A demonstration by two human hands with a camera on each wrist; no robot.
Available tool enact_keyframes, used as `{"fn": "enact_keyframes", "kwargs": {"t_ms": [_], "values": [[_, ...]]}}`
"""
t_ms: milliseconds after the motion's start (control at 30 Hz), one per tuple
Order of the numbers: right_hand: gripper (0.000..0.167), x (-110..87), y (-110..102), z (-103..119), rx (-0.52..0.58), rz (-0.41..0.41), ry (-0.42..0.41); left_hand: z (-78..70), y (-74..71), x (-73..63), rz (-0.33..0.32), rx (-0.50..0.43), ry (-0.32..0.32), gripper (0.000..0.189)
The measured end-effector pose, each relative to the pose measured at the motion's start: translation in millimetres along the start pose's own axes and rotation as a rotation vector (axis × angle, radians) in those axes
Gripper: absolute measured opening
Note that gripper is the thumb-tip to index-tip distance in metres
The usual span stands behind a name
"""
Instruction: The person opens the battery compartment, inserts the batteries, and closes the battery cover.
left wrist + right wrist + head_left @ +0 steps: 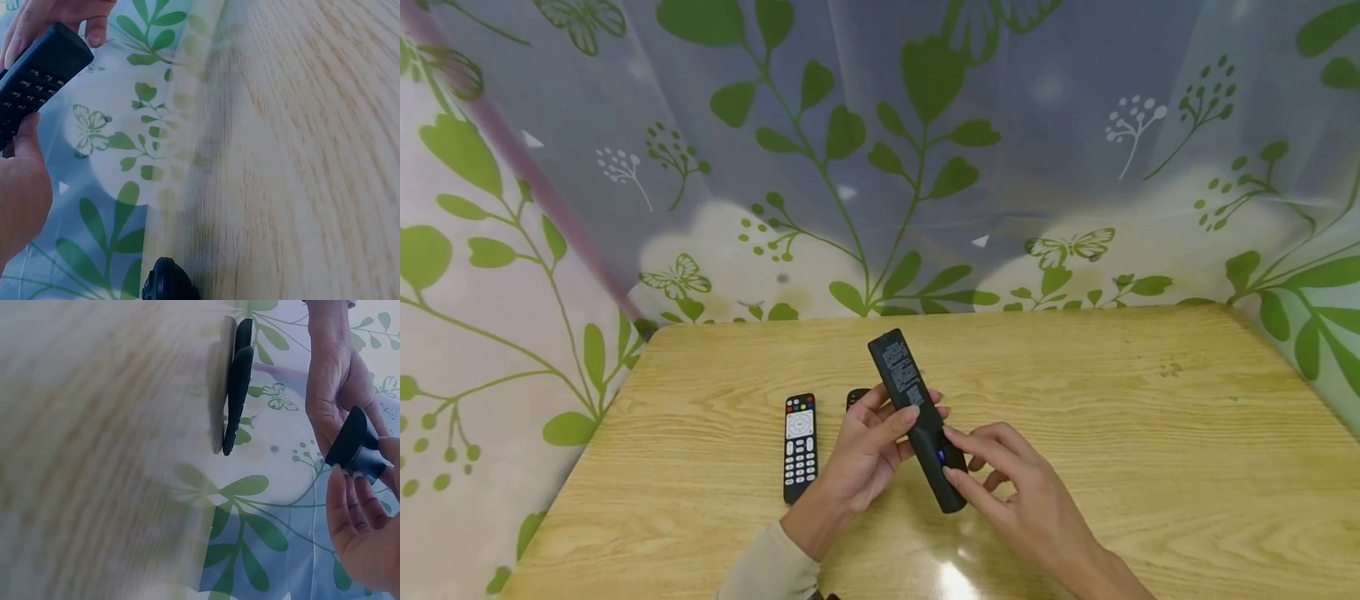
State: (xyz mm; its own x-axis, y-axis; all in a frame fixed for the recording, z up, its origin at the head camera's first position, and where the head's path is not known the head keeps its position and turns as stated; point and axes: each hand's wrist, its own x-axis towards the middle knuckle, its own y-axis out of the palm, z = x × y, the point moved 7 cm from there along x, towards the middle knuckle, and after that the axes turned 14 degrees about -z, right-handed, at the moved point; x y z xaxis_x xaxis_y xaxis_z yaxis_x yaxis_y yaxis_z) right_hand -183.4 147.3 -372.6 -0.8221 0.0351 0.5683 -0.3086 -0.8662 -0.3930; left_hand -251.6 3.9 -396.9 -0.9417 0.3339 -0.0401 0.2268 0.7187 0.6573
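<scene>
My left hand (861,454) grips a black remote control (898,367), tilted above the table with its labelled back facing up. Its keypad side shows in the left wrist view. Near the remote's lower end the battery compartment is exposed, with a blue battery (940,456) partly visible inside. My right hand (1030,492) is at that compartment, thumb and forefinger pinching a small dark piece that looks like the battery cover (955,456). In the right wrist view other fingers (353,500) of this hand are under the remote's end.
A second black remote with white buttons (800,450) lies left of my left hand on the wooden table (1150,433). Another dark remote (855,397) is mostly hidden behind that hand. Leaf-patterned cloth (880,167) hangs along the table's back and sides.
</scene>
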Motion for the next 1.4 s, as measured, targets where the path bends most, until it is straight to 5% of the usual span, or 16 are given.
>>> {"fn": "enact_keyframes", "kwargs": {"t_ms": [367, 467, 600, 700, 867, 1033, 1400], "values": [[0.045, -3.8, -0.7, 1.1, -0.002, -0.015, -0.041, 1.4, 3.9, -2.4, 0.036, -0.01, 0.004, 0.063], [0.046, -4.2, 0.7, -5.7, 0.021, 0.013, 0.091, 0.6, 4.5, -2.7, 0.036, -0.009, 0.008, 0.064], [0.048, -8.6, 6.3, -21.2, 0.146, 0.104, 0.418, -1.3, 6.4, -3.5, 0.041, -0.008, 0.009, 0.069], [0.045, -15.5, 14.6, -27.3, 0.311, 0.231, 0.616, -3.6, 8.8, -4.2, 0.056, -0.005, 0.021, 0.068], [0.045, -28.3, 28.4, -28.4, 0.595, 0.454, 0.806, -6.1, 11.5, -5.2, 0.074, 0.013, 0.044, 0.063], [0.053, -32.9, 34.5, -29.9, 0.779, 0.496, 0.902, -4.7, 13.3, -6.3, 0.084, 0.021, 0.059, 0.063], [0.05, -32.7, 40.7, -28.6, 0.991, 0.53, 0.909, -2.7, 14.6, -7.3, 0.069, 0.022, 0.066, 0.056]]}}
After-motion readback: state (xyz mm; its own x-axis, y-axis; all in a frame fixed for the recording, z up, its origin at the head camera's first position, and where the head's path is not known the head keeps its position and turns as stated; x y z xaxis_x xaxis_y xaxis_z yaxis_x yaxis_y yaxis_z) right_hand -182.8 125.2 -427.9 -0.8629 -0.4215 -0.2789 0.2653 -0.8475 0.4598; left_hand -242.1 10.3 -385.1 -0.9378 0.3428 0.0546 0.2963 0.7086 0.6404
